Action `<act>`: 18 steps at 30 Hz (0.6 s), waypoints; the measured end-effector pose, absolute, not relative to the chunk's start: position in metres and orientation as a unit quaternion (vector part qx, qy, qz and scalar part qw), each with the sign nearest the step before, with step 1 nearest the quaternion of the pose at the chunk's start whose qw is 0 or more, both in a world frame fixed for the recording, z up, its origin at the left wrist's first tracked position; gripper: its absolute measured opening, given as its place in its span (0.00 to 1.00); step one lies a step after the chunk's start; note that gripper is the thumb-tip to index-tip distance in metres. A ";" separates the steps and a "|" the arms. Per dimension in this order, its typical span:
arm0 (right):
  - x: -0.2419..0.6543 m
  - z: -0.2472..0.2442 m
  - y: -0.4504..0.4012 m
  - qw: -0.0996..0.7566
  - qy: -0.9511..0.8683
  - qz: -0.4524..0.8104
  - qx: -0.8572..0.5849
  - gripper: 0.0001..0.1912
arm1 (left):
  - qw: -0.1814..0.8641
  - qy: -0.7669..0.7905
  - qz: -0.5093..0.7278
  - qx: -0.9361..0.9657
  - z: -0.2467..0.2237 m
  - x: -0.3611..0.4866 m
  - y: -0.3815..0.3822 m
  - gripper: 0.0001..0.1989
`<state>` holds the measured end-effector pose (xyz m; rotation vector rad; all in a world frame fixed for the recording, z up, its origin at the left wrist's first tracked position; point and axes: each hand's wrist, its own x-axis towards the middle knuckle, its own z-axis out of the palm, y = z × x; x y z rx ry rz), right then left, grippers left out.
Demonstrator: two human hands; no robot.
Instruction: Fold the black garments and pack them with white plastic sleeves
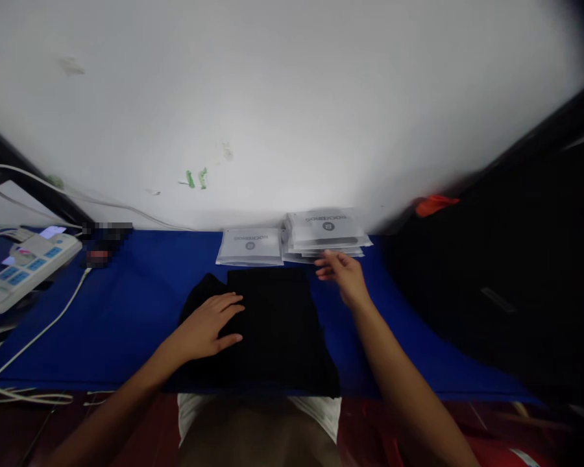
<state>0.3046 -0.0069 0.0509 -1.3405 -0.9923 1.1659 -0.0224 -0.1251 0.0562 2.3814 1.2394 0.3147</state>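
Note:
A black folded cloth (277, 331) lies on the blue table near its front edge. My left hand (214, 325) rests on the left part of the cloth, fingers spread. To the right, my right hand (343, 275) is beyond the cloth's right back corner, just in front of a stack of printed plastic packets (327, 228). Its fingers are apart and nothing shows in them. A further flat pile of such packets (250, 246) lies left of the stack, behind the cloth.
A white power strip (26, 269) with cables sits at the left, beside a blurred dark object (108, 243). Behind the blue table (141, 292) stands a white wall (292, 110). A large black mass (496, 279) borders the right side, with an orange piece (435, 205) near it.

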 end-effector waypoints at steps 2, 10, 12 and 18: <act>0.304 0.049 0.008 0.561 -0.359 0.500 -0.553 0.19 | 0.184 0.450 0.102 0.868 0.044 -0.025 -0.126 0.31; 0.307 0.050 0.016 0.633 -0.345 0.472 -0.507 0.19 | 0.135 0.442 0.082 0.883 0.026 -0.036 -0.131 0.34; 0.305 0.052 0.008 0.648 -0.365 0.467 -0.477 0.20 | 0.143 0.442 0.094 0.880 0.028 -0.035 -0.130 0.34; 0.283 0.060 -0.051 0.503 -0.472 0.581 -0.431 0.18 | 0.199 0.500 0.302 0.787 0.052 -0.033 -0.113 0.23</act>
